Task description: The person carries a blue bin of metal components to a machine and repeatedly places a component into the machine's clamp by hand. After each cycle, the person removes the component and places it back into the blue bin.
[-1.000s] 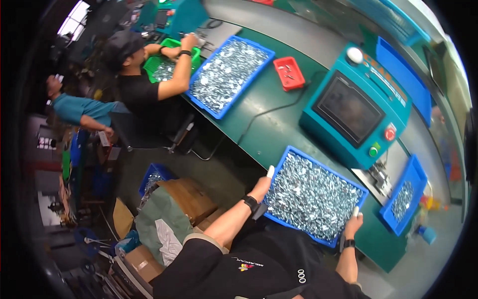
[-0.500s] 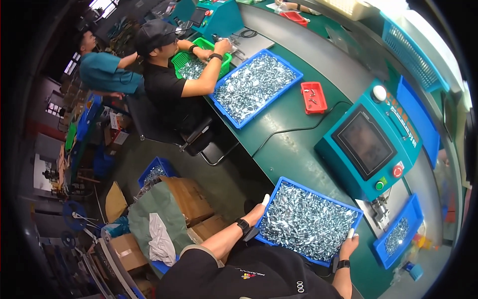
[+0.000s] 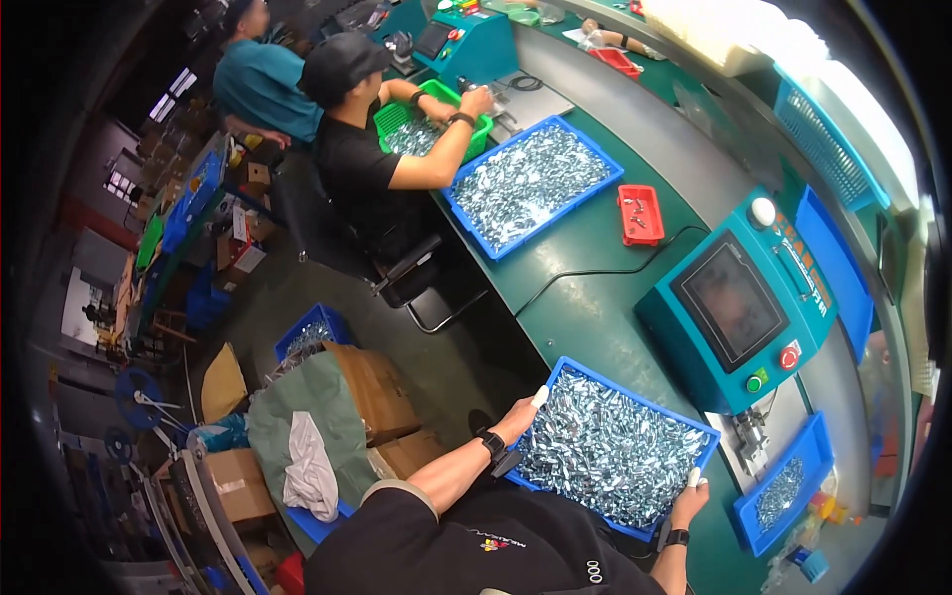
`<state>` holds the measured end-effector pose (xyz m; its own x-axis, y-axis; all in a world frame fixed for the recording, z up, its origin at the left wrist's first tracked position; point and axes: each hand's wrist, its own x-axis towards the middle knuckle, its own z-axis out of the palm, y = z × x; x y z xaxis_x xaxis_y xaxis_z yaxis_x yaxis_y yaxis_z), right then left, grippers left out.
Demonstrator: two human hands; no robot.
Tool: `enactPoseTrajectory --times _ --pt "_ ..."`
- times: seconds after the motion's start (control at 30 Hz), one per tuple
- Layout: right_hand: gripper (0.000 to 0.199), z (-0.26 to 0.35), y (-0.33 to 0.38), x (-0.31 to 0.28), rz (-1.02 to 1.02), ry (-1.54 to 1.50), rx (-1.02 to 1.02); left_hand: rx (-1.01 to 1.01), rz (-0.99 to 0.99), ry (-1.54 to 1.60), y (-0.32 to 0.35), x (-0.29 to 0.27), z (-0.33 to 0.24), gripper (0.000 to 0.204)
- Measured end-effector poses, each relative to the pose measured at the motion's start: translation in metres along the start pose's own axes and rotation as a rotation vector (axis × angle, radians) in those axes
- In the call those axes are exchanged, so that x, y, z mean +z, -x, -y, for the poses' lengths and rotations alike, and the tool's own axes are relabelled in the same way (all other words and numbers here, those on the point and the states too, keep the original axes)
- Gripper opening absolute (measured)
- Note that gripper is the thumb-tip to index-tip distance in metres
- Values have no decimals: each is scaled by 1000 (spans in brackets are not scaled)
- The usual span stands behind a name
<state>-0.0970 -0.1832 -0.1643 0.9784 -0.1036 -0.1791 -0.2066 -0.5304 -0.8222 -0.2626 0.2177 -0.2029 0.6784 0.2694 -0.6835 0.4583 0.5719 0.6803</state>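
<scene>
A blue tray point(image 3: 643, 389) heaped with small shiny metal parts point(image 3: 610, 446) is at the near edge of the green bench, against my front. My left hand point(image 3: 516, 420) grips its left rim, with a white covering on the thumb. At the right rim, my right hand point(image 3: 687, 502) holds on too, also with white on its fingertips. The fingers under the tray are hidden, and whether its underside rests on the bench I cannot tell.
Right of the tray stands a teal machine point(image 3: 739, 297) with a screen; beside it lies a smaller blue tray point(image 3: 818, 436). Farther off are a red tray point(image 3: 641, 238), a black cable point(image 3: 575, 266), another filled blue tray point(image 3: 607, 181) and a seated co-worker point(image 3: 357, 149). Cartons point(image 3: 372, 392) stand left.
My view has shifted slightly, so the bench and co-worker appear farther right and lower. Both hands keep hold of the tray. The standing person in teal has turned away.
</scene>
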Motion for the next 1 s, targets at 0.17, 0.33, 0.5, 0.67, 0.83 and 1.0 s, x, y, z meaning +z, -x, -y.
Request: enactPoseTrajectory --times 0.17,0.33,0.5,0.67,0.83,1.0 --pt "41 22 5 31 60 13 -103 22 -82 70 12 -39 20 75" --pt "41 57 18 80 206 101 -209 11 -173 240 53 -96 38 76" --pt "40 122 56 156 389 145 -323 51 -321 426 95 -181 74 78" --pt "39 199 126 244 611 133 -406 53 -568 542 156 -270 92 76" --pt "37 271 204 342 795 198 -551 75 -514 800 237 -357 94 73" --pt "33 336 273 433 1029 164 -640 162 -551 945 312 -414 77 76"
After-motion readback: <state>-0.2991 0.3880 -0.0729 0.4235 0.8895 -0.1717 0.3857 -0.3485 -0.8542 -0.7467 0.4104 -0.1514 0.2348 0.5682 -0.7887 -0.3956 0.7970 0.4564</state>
